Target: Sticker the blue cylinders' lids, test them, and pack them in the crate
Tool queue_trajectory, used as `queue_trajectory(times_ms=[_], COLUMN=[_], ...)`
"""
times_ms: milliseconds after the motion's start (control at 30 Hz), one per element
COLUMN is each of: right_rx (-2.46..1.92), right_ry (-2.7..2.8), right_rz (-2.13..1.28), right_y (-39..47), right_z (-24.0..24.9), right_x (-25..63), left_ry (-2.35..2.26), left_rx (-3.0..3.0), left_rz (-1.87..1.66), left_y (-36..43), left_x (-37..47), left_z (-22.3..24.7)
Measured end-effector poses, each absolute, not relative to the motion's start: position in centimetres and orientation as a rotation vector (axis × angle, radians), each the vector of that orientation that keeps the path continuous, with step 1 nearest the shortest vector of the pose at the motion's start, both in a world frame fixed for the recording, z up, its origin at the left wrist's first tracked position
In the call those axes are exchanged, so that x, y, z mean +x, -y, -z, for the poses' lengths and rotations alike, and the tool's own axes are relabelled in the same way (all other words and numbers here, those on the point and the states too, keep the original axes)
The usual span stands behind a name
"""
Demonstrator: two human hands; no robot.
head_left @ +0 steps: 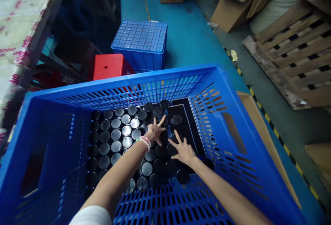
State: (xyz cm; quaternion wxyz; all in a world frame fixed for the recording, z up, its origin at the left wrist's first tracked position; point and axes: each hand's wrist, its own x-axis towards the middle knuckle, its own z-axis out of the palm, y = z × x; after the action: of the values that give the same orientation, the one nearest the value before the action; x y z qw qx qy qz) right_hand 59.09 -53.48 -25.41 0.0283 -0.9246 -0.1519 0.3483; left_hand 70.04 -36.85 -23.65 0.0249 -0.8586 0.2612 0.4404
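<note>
Both my arms reach down into a large blue plastic crate [144,86] with slotted walls. Several round black disc-topped pieces [116,134] stand close together in rows over its left and middle floor. My left hand [155,131], with a beaded bracelet [145,141] at the wrist, spreads its fingers over the pieces near the middle. Just to the right, my right hand [184,152] is also spread, its fingertips at a black piece [171,149]. Whether the fingertips press on the pieces is hard to see. One piece [177,120] stands apart on the black sheet [190,128] lining the floor.
Beyond the crate are a red stool [107,67] and a lidded blue bin [141,40]. A covered table [26,21] runs along the left. Cardboard boxes [231,6] and a wooden pallet [297,52] stand on the right, past yellow-black floor tape [279,137].
</note>
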Motion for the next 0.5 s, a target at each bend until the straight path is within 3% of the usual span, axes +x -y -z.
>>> queue_trajectory(times_ms=[500], right_rx=[-2.915], right_ry=[0.133], right_rz=[-0.98], right_y=[56.9], right_z=[25.2], right_x=[59.2], left_ry=[-0.764], left_rx=[-2.762], left_rz=[-1.356], left_y=[35.9], left_x=[68.3], left_z=[23.0])
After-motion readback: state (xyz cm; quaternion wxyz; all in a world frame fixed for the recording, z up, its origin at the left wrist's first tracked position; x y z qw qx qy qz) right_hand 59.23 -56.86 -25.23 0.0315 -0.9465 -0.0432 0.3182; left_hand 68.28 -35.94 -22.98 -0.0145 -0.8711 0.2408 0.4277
